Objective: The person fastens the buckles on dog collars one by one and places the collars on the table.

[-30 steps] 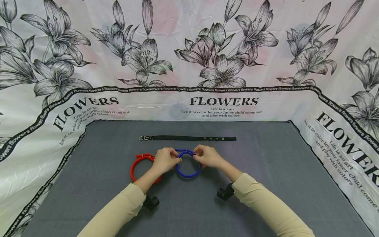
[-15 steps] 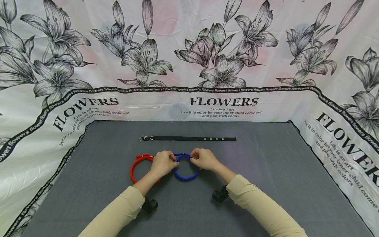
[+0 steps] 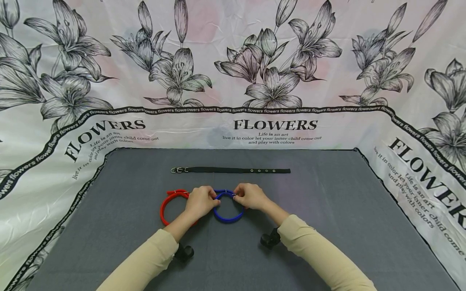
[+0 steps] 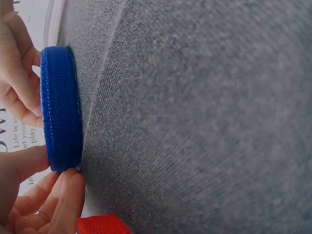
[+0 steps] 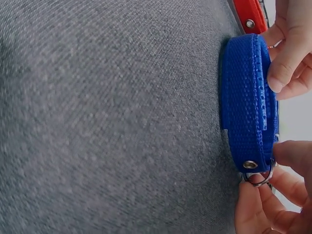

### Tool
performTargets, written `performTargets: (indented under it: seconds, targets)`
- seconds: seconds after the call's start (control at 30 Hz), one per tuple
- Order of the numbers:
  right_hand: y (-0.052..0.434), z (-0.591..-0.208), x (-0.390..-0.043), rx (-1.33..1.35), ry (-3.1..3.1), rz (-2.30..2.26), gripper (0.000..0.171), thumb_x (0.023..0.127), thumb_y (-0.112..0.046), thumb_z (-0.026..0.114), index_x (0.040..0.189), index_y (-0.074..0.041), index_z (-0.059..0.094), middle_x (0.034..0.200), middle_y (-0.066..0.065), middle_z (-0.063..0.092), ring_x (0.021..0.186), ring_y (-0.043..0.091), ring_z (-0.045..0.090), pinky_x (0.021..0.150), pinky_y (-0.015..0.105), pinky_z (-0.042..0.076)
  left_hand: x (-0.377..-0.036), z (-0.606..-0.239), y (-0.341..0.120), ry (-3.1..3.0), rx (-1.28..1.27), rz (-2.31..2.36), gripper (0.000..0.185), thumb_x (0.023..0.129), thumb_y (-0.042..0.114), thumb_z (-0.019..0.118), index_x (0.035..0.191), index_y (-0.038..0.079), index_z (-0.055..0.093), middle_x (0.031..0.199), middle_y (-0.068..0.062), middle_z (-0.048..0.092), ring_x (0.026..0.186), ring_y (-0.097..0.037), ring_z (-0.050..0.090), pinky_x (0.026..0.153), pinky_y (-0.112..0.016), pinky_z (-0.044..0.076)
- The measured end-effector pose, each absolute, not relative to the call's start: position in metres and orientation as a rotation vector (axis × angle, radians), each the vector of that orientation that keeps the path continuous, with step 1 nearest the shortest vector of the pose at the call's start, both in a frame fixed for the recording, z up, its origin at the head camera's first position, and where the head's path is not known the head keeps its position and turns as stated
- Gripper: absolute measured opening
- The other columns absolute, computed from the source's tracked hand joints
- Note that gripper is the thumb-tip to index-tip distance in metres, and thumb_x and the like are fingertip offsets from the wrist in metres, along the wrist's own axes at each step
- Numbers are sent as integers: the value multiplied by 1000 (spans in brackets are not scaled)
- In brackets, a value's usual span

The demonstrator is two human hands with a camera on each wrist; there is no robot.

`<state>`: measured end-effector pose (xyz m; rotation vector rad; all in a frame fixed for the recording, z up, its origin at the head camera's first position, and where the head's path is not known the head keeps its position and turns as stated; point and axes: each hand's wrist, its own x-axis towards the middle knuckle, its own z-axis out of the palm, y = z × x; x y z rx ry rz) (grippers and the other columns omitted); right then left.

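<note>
A blue dog collar (image 3: 228,220), buckled into a ring, stands on its edge on the grey cloth between both hands. My left hand (image 3: 200,201) pinches its left side between thumb and fingers. At the opposite side my right hand (image 3: 251,196) pinches the band near a metal D-ring (image 5: 261,181), thumb on the inside of the loop. A rivet (image 5: 250,165) shows in the blue webbing. Just left of it lies a looped red dog collar (image 3: 163,210), partly hidden behind my left hand and wrist.
A black collar (image 3: 233,170) with a metal buckle and several eyelets lies stretched out straight behind the hands. Grey cloth (image 3: 327,194) covers the table, and a white flower-printed sheet (image 3: 276,137) rises at the back and sides.
Both hands have come slightly toward the person and a little to the left, bringing the blue dog collar along. In the last half second they have hardly moved. The red and black collars stay put.
</note>
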<state>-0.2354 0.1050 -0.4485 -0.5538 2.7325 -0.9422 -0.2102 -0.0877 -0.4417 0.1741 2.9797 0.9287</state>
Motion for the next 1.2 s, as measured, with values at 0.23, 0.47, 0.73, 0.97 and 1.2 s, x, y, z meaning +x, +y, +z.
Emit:
performTargets:
  seconds: [0.23,0.47,0.73,0.97,1.2]
  targets:
    - [115,-446,-241,-618,2816,-908,11,85,-17,66,94,-10,66,77,-2,63,64,8,54,59,24,44,-214,-434,-93,2980,185,929,15,75,23,75,81,11,68,66,3,63,55,-9,54,55,-27,43]
    - [136,-442,-251,-661,2933,-956,10,86,-16,64,93,-10,66,82,2,66,75,16,62,68,33,49,-227,-423,-103,2976,187,973,14,79,24,72,86,12,68,74,2,67,62,-11,59,61,-31,46]
    - [166,-442,-269,-570,3046,-889,13,87,-19,63,96,-10,66,88,5,64,79,19,61,72,38,49,-249,-421,-118,2933,194,1111,21,83,28,68,95,11,66,92,-3,67,85,-20,62,75,-38,48]
    - [188,-443,-279,-469,3061,-822,20,89,-21,61,103,-8,66,96,8,62,86,23,58,76,42,47,-264,-428,-131,2965,143,1110,25,83,27,68,101,9,66,101,-7,66,93,-24,59,79,-41,47]
    - [203,-444,-289,-463,3111,-757,24,86,-18,62,106,-5,65,99,13,62,90,28,57,79,45,45,-278,-431,-142,3021,83,1002,29,84,28,67,106,10,65,108,-12,62,98,-30,56,84,-46,44]
